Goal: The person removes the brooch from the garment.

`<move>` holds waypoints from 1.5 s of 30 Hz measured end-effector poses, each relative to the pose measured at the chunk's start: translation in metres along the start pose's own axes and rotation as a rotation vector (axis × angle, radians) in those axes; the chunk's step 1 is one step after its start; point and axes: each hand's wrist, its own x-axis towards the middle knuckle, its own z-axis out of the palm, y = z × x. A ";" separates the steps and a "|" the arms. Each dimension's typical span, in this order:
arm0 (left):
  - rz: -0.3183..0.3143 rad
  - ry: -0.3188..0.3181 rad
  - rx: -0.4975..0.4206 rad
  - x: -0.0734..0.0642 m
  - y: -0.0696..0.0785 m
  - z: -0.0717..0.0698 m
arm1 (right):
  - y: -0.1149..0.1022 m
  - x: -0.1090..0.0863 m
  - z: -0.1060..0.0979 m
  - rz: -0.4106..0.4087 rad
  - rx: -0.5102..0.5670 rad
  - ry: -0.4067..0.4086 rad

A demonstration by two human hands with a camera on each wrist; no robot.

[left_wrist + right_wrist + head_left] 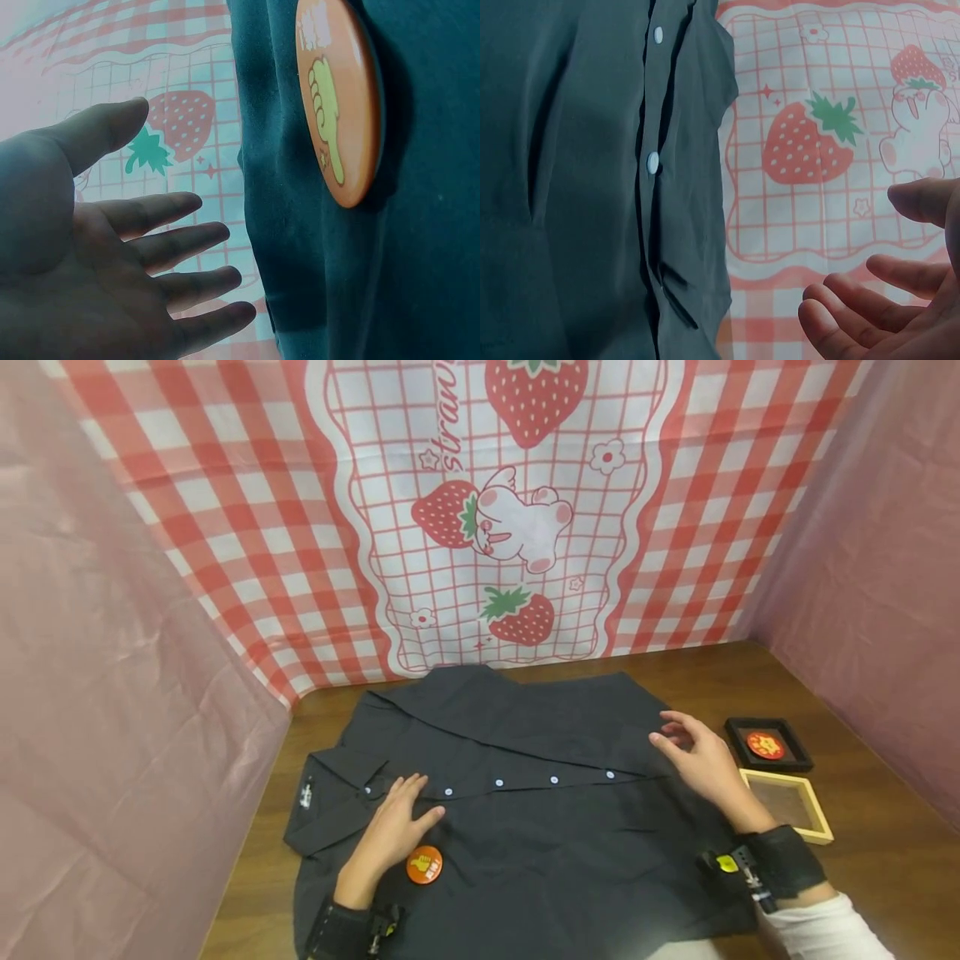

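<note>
A dark button-up shirt (540, 852) with pale buttons lies spread on the wooden table, its collar (330, 802) toward the left. On its lower left part sits a round orange badge (424, 865) with a yellow thumbs-up, seen close in the left wrist view. My left hand (396, 827) is over the shirt near the collar and badge, fingers extended and holding nothing. Over the shirt's right end is my right hand (701, 760), fingers loosely bent, with nothing in it. Whether either hand touches the cloth, I cannot tell.
Right of the shirt, a black square tray (801, 758) holds a round red badge (766, 745) with a yellow star shape. A pale yellow frame-like tray (819, 810) lies in front of it. A strawberry-print cloth (480, 568) hangs behind, with pink cloth at both sides.
</note>
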 end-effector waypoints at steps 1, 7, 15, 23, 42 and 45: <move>0.000 -0.001 0.002 0.000 0.000 0.000 | -0.001 0.000 0.000 0.001 0.003 -0.004; -0.003 0.002 0.002 -0.002 0.002 -0.001 | -0.008 -0.001 0.004 0.017 0.028 -0.037; 0.009 -0.001 0.012 -0.002 0.003 -0.001 | -0.013 -0.003 0.011 0.038 0.064 -0.049; 0.007 -0.007 0.000 -0.003 0.003 0.001 | -0.014 -0.008 0.013 0.044 0.064 -0.048; -0.013 -0.022 -0.014 -0.002 0.002 0.004 | -0.024 -0.014 0.028 0.040 0.087 -0.072; -0.012 -0.025 -0.011 -0.003 0.002 0.004 | -0.025 -0.015 0.029 0.040 0.090 -0.077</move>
